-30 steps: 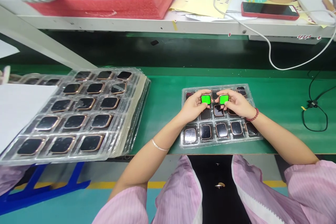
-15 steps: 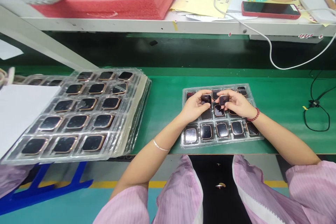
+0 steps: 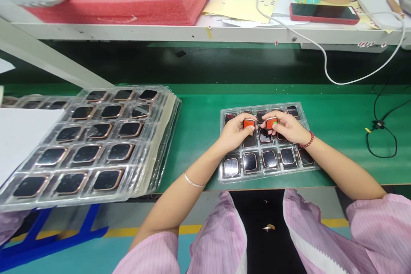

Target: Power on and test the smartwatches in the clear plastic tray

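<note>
My left hand (image 3: 236,132) grips a smartwatch (image 3: 248,123) between thumb and fingers; its square screen glows orange-red. In my right hand (image 3: 285,127) is a second smartwatch (image 3: 271,123), its screen also orange-red with a small green patch near the thumb. Both are held just above a clear plastic tray (image 3: 272,174), which lies on the green bench mat. Dark-screened watches such as this one (image 3: 249,162) sit in the tray's pockets. My hands and forearms hide part of the middle and back rows.
At left, a tall stack of clear trays (image 3: 154,167) holds more watches, with a white sheet (image 3: 25,137) over its left side. Above runs a white shelf (image 3: 244,34) bearing red foam (image 3: 180,4) and a phone (image 3: 324,13). A white cable (image 3: 326,62) droops from it; a black cable (image 3: 379,124) lies at right.
The screens of both held watches have turned from dark to orange-red, with green on the right one. Both hands keep their grip. The view has shifted slightly to the right.
</note>
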### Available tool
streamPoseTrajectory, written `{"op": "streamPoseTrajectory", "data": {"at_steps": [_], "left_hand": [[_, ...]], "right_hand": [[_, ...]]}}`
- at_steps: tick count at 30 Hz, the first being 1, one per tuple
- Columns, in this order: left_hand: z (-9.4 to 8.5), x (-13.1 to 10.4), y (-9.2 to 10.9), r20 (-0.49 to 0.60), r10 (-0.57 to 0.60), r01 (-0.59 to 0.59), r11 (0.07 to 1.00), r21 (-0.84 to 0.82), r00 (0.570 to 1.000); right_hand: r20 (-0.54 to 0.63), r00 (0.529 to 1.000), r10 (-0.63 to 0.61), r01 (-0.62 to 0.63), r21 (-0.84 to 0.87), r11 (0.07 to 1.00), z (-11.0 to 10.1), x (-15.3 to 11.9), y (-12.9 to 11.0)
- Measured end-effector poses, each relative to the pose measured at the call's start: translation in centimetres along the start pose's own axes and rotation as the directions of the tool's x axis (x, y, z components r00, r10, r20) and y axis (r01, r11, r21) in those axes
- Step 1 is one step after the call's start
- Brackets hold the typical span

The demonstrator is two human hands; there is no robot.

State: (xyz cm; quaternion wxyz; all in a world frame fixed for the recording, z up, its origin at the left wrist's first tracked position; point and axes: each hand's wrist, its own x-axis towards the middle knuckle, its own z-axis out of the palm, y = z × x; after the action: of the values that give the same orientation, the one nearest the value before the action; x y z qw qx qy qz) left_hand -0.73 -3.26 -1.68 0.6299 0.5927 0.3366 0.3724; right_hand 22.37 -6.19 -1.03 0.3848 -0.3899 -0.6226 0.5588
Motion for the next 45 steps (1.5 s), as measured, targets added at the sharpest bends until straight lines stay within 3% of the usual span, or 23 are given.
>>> {"op": "streamPoseTrajectory", "data": {"at_steps": [10, 22, 45], "left_hand": [[0.1, -0.1, 0.9, 0.013, -0.011, 0.011, 0.998, 0.054, 1.0], [-0.3, 0.1, 0.4, -0.036, -0.065, 0.064, 0.997, -0.035, 0.997], [-0.1, -0.2, 0.2, -0.006, -0.076, 0.077, 0.995, 0.059, 0.997]], "right_hand": [[-0.049, 0.998, 0.028, -0.026, 0.033, 0.999, 0.1, 0.0, -0.6], [-0.074, 0.997, 0.004, -0.003, 0.022, 1.0, 0.2, 0.0, -0.4], [-0.031, 0.996, -0.081, 0.081, 0.009, 0.997, 0.2, 0.0, 0.0]]}}
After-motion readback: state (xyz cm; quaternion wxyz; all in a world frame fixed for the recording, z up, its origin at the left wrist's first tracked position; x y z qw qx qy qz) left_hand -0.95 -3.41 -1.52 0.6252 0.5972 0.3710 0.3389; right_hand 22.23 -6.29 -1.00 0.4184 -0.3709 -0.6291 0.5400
